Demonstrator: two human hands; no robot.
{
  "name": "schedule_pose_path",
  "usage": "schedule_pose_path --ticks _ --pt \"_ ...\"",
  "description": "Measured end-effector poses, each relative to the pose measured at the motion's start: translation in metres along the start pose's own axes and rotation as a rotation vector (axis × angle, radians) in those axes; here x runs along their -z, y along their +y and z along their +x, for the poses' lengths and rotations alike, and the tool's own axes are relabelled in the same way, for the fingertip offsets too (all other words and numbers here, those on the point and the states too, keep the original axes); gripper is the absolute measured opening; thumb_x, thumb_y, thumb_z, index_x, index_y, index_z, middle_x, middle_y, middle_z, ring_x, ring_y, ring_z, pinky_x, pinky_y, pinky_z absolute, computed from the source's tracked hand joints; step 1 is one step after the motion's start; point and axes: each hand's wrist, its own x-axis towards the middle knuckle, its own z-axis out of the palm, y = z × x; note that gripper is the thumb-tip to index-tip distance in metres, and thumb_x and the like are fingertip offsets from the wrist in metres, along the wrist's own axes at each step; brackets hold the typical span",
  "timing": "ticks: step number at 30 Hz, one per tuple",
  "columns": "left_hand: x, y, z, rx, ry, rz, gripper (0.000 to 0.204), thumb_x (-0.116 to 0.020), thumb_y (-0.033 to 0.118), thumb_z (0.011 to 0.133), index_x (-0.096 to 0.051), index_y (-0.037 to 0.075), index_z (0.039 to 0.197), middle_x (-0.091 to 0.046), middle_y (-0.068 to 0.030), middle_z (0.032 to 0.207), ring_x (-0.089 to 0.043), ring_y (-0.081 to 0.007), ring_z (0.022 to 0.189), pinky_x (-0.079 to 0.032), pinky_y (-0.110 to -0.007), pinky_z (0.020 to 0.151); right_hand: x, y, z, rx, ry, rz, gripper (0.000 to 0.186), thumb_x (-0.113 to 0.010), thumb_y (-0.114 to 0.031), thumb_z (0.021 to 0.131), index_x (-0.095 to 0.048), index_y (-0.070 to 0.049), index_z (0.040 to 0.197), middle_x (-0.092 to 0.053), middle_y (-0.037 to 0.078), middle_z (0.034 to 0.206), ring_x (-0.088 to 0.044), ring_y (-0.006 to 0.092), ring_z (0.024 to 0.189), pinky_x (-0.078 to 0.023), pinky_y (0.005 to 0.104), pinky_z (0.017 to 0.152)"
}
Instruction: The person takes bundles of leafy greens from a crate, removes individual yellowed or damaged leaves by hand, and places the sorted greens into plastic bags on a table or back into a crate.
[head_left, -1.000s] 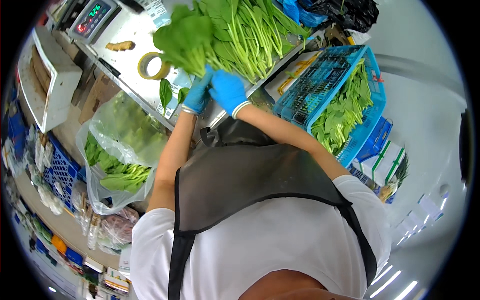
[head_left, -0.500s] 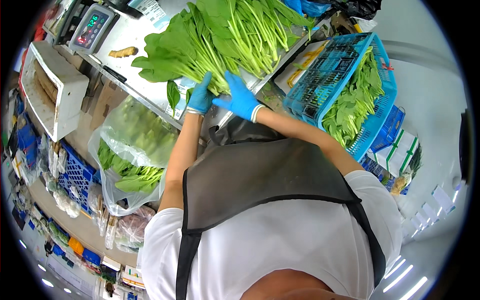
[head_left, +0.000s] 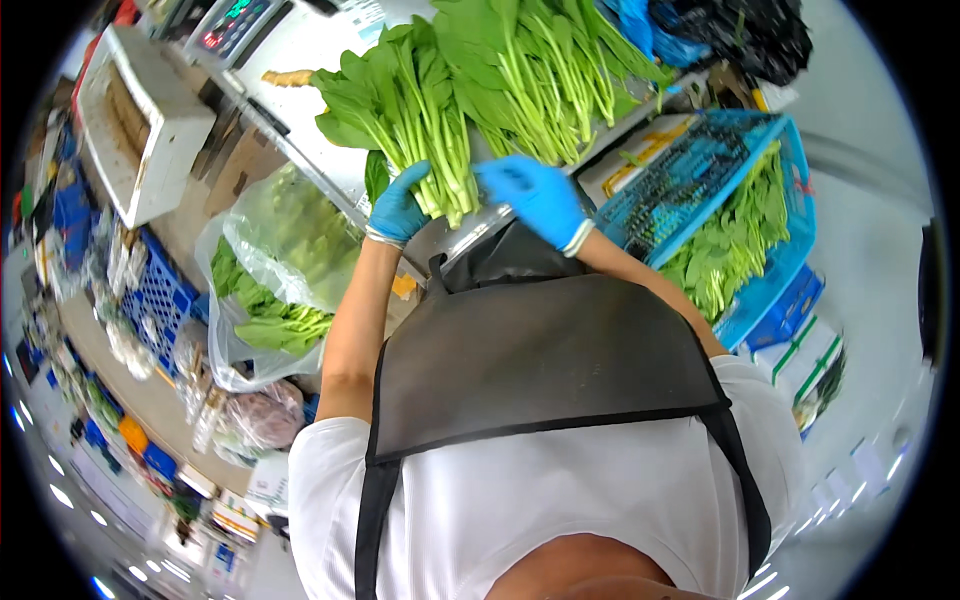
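My left hand (head_left: 398, 205), in a blue glove, grips the stem ends of a bunch of leafy greens (head_left: 390, 110) on the metal table (head_left: 260, 100). My right hand (head_left: 535, 200), also gloved, is just right of those stems, slightly blurred, its fingers apart and holding nothing. A larger pile of long-stemmed greens (head_left: 520, 70) lies behind and to the right, near both hands. A loose green leaf (head_left: 376, 172) sits beside my left hand.
A scale (head_left: 228, 28) and a root (head_left: 285, 78) are at the back left. Left are a foam box (head_left: 185, 130) and a plastic bag of greens (head_left: 260, 300). Right is a blue crate of greens (head_left: 750, 230). Black bags (head_left: 735, 35) are at the back right.
My right hand has moved right, off the bunch, and its fingers have spread. The bunch now lies with stems toward me, lower than the pile, my left hand still on it.
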Motion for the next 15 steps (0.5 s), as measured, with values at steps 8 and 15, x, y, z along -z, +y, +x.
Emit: schedule_pose_path --ticks 8,15 --pt "-0.077 -0.012 -0.047 -0.352 0.238 0.512 0.046 -0.066 0.009 0.082 -0.054 -0.003 0.125 -0.065 -0.0119 0.114 -0.064 -0.0215 0.099 -0.052 -0.035 0.087 0.009 0.028 0.091 -0.113 -0.551 0.722 0.103 -0.072 -0.056 0.077 -0.019 -0.008 0.151 -0.034 0.013 0.148 -0.039 0.0220 0.132 -0.039 0.0348 0.105" --pt "-0.156 -0.044 -0.034 -0.387 1.236 1.992 0.093 -0.082 0.020 0.064 -0.032 -0.009 0.137 -0.057 -0.0183 0.107 -0.063 -0.0305 0.089 -0.054 -0.035 0.073 -0.032 0.010 0.104 0.040 -0.728 1.212 0.084 -0.074 -0.045 0.080 -0.034 -0.009 0.145 -0.043 0.007 0.144 -0.043 0.0256 0.130 -0.035 0.0407 0.111"
